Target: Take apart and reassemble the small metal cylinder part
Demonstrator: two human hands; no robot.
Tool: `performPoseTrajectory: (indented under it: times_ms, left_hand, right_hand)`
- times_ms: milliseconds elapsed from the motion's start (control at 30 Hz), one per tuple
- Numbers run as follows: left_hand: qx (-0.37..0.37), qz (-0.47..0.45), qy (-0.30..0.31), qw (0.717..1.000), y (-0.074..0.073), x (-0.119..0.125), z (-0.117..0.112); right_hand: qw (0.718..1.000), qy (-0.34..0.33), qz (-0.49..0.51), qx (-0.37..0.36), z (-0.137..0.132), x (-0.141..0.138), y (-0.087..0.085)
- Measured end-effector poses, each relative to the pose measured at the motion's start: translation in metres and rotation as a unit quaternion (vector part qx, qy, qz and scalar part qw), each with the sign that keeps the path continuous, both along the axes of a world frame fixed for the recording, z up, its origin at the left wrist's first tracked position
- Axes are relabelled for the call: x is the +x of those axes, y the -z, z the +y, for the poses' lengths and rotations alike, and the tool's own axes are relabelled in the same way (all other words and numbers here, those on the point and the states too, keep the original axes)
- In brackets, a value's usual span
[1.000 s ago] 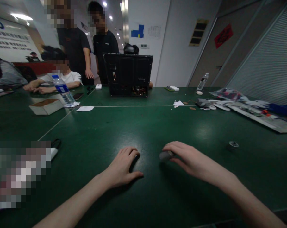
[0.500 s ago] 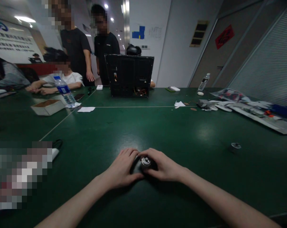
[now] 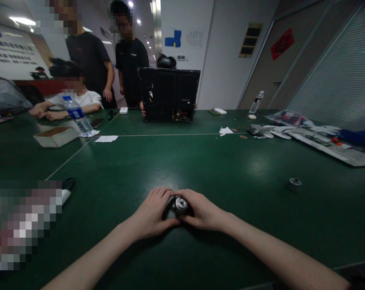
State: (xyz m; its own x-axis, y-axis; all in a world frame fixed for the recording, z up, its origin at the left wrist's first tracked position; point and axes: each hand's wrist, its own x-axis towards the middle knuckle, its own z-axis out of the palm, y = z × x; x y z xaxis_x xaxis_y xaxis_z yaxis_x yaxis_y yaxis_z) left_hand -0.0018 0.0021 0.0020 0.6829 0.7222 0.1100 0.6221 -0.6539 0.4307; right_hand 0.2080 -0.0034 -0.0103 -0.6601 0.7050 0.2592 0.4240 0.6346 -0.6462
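Observation:
A small metal cylinder with a short shaft on top, like a small motor, stands near the front middle of the green table. My right hand is curled round its right side, fingers behind and thumb in front. On the other side my left hand is closed in a curve, its fingertips and thumb meeting those of the right. A dark area lies inside the left hand's curve; whether it holds a part there is hidden. A similar small metal piece stands apart at the right.
Across the table a black panel housing with exposed wires stands upright. A water bottle and a white box are at the back left, a second bottle at the back right. A cluttered tray lies right. Several people are beyond.
The view has shifted slightly. Between my hands the motor-like cylinder shows more of its side and top, and my right fingers have shifted. The black housing has moved right; a hand shows at its left edge.

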Motion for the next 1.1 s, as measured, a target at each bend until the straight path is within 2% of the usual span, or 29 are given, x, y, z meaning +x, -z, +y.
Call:
performPoseTrajectory:
  times_ms: [200, 500, 900, 1100]
  left_hand:
    - [-0.006, -0.006, 0.0, 1.0, -0.002, 0.001, -0.001]
    - [-0.002, -0.025, -0.035, 0.999, -0.006, 0.006, -0.003]
    - [0.011, -0.058, -0.023, 0.998, -0.012, 0.008, -0.005]
    - [0.015, -0.069, -0.014, 0.997, -0.012, 0.008, -0.007]
  right_hand:
    - [1.0, 0.003, -0.005, -0.006, 0.0, 0.0, 0.0]
    - [0.999, 0.028, -0.021, -0.006, -0.002, -0.003, 0.0]
    - [0.997, 0.052, -0.047, 0.029, -0.001, -0.011, 0.008]
    - [0.998, 0.043, -0.045, 0.022, -0.002, -0.011, 0.005]
